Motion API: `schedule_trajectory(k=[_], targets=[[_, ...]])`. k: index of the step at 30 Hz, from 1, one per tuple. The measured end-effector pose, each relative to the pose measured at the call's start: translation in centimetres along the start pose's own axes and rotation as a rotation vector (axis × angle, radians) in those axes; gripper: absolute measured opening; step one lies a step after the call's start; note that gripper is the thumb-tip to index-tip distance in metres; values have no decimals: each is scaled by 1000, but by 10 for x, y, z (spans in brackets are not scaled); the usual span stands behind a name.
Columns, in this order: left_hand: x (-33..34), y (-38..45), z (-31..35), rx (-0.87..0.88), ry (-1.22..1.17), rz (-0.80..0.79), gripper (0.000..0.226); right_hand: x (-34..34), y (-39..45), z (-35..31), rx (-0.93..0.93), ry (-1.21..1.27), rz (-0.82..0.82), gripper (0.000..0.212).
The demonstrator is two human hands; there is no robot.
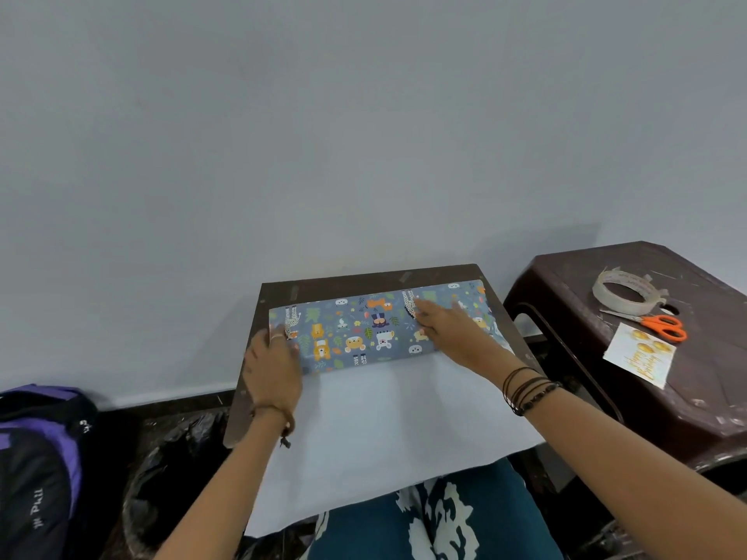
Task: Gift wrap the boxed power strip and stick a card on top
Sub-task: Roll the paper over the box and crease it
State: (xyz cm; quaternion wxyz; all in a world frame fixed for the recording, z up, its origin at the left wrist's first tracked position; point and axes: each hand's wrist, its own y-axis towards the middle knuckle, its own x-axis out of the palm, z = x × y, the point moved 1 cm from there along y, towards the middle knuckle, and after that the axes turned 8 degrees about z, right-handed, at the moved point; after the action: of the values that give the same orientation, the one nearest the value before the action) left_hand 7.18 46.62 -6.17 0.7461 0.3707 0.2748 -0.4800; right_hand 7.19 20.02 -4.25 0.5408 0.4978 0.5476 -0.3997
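Pinning the wrapped box point(380, 327) at the small table's point(283, 291) far edge, you've got your left hand point(273, 363) gripping its left end and right hand point(448, 329) flat on top w/ fingers spread, so the printed flap stays tight. White paper point(388, 430) trails toward you; tape roll point(626, 293), scissors point(657, 323) & card point(640, 355) wait on the stool point(566, 284) right of the table, w/in reach.

A small dark table point(279, 291) is covered by wrapping paper point(388, 414), folded over at the far edge. On the brown stool point(566, 276) beside it are laid tape point(624, 292), scissors point(663, 326) and a card point(640, 354).
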Motion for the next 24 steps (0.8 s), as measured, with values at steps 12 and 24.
schedule_trajectory(k=[12, 24], targets=[[45, -89, 33, 1029, 180, -487, 53, -1, -2, -35, -149, -26, 80, 44], [38, -90, 37, 908, 156, -586, 63, 5, -2, -32, -168, -100, 190, 42]])
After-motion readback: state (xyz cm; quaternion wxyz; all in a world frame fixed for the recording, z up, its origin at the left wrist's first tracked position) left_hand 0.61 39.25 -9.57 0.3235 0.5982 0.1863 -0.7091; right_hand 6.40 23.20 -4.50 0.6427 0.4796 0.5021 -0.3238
